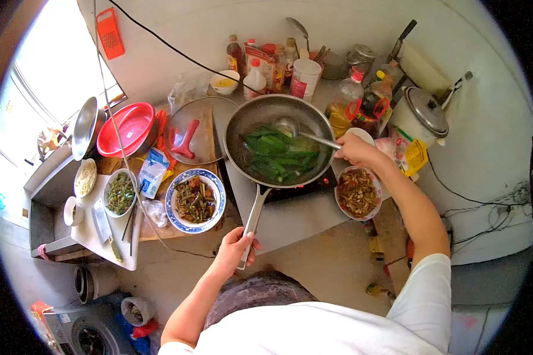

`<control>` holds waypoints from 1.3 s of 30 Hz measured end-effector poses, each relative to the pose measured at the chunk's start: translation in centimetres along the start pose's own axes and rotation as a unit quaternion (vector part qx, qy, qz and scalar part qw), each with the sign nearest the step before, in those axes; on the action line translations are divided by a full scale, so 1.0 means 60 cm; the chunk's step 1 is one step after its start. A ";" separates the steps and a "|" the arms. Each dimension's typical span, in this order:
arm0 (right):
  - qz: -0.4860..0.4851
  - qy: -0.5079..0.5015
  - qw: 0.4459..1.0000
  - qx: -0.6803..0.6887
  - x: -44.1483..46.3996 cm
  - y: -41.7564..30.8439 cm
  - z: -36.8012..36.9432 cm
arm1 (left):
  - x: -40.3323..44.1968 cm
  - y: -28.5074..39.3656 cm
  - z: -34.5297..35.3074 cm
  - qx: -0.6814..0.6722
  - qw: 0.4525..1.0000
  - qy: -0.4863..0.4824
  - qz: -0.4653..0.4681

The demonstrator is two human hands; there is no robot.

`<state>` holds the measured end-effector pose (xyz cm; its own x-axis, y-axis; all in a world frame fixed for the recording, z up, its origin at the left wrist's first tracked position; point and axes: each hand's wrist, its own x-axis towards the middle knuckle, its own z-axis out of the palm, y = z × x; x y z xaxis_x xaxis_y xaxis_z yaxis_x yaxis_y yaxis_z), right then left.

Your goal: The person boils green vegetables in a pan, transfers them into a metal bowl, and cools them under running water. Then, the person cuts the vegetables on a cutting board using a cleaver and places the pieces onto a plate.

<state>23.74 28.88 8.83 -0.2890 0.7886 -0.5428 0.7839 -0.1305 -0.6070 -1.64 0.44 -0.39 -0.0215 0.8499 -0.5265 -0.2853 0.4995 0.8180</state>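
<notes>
My left hand (236, 249) is closed around the long handle of a frying pan (238, 145). The pan sits over a black induction cooker (302, 188) whose red lights show. Inside it lie dark green leafy vegetables (275, 155). My right hand (356, 148) grips the handle of a metal ladle (320, 139), and the ladle's bowl rests among the greens at the pan's far side. Just below my right hand stands a bowl of cooked food (358, 194). Left of the pan is a blue-rimmed bowl (221, 204) with a cooked dish.
A glass lid (210, 133) leans left of the pan. Bottles, including an oil bottle (344, 100), and a rice cooker (420, 115) stand behind and right. A cleaver (102, 223) lies on a white cutting board (124, 254) at the left. A cable hangs across the left side.
</notes>
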 end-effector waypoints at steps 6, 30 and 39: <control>0.010 -0.102 0.987 0.123 -0.062 0.021 0.013 | 0.015 -0.013 -0.008 0.005 1.000 -0.018 0.005; -0.148 0.305 0.938 -0.071 -0.127 0.091 0.202 | -0.160 -0.077 -0.653 -0.194 0.846 0.442 0.227; -0.076 0.456 0.801 -0.379 -0.087 0.027 0.354 | -0.180 -0.041 -1.061 -0.368 0.765 0.466 0.251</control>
<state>14.86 11.78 -1.65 -0.1614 0.9170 0.3647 0.9864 0.1378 0.0900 -61.71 -20.64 -11.47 -0.8805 0.2443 -0.4062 -0.4718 -0.3704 0.8001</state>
